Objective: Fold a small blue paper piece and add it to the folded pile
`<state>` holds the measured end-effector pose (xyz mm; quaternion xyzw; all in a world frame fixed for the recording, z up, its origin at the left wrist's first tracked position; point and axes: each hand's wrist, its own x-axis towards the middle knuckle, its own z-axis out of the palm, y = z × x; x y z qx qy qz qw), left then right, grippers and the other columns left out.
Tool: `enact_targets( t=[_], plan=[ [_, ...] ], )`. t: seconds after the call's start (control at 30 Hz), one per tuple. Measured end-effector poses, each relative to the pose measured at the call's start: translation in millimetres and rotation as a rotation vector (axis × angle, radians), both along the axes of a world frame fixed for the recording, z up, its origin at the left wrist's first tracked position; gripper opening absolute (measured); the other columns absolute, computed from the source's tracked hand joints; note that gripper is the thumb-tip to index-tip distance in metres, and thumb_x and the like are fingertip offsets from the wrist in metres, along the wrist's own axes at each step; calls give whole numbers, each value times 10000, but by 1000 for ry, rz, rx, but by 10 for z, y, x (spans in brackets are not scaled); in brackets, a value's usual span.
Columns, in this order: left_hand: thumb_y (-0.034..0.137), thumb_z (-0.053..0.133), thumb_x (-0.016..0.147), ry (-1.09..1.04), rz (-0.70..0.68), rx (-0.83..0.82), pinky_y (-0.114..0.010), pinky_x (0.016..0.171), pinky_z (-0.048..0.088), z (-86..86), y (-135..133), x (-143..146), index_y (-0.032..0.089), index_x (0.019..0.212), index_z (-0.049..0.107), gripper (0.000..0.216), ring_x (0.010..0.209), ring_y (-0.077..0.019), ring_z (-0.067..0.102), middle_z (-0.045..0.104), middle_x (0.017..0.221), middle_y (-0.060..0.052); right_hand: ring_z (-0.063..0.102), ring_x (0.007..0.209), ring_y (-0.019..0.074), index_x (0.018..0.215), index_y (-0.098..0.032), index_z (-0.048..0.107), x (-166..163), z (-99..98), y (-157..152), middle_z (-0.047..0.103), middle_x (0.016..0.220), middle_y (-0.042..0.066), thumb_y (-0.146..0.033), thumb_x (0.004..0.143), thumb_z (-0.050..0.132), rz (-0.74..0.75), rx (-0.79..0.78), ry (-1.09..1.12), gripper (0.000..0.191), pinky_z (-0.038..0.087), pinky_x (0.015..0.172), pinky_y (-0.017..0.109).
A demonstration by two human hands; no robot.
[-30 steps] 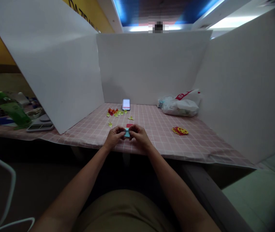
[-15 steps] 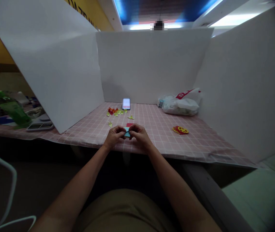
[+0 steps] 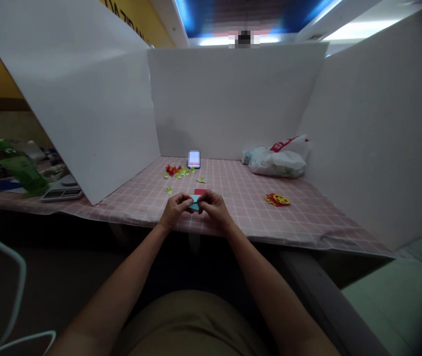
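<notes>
A small piece of light-blue folded paper (image 3: pixel 195 203) is pinched between both hands near the table's front edge. My left hand (image 3: pixel 176 207) grips its left side, thumb on top. My right hand (image 3: pixel 212 205) is closed on its right side. Fingertips cover the paper's two sides, and its fold shows only in part. Just behind the hands lies a flat red piece (image 3: pixel 200 192), partly hidden. Yellow-green folded papers (image 3: pixel 201 180) lie beyond, several of them beside a cluster of red-orange folded pieces (image 3: pixel 172 170).
A lit phone (image 3: pixel 194 159) stands upright at the back. To the right are a red and yellow cut-out item (image 3: pixel 277 199) and a white plastic bag (image 3: pixel 279 162). White panels (image 3: pixel 233 99) enclose the table. Outside the left panel are a green bottle (image 3: pixel 20 168) and a scale (image 3: pixel 62 193).
Both hands stay in nearly the same place, still pinching the blue paper. The paper's visible fold shifts very slightly between the fingertips.
</notes>
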<state>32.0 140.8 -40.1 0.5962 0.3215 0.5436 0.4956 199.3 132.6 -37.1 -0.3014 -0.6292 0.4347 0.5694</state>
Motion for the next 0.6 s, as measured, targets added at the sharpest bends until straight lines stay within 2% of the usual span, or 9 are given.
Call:
enact_targets(
  t=[0.23,0.43,0.6],
  plan=[
    [317,772,707,27,35,70,-262,614,521,-24,17,12,159,798,606,246,640,-142,653,672,707,8,609,554,125,758,-200,565,-4,9,1,609,676,-32,-182,702,599,-14,2,-28,68,501,540,252],
    [337,774,727,32,52,109,-261,625,521,-51,28,29,161,825,613,257,653,-135,641,659,738,8,598,538,114,822,-189,587,14,32,-4,618,713,-11,-347,813,627,-11,-14,-78,163,490,515,243],
    [357,786,706,25,53,116,-278,682,551,-80,54,41,163,859,619,299,721,-143,656,661,797,0,568,495,104,787,-174,615,28,16,15,627,670,-9,-370,793,680,-23,-18,-137,207,459,490,233]
  ],
)
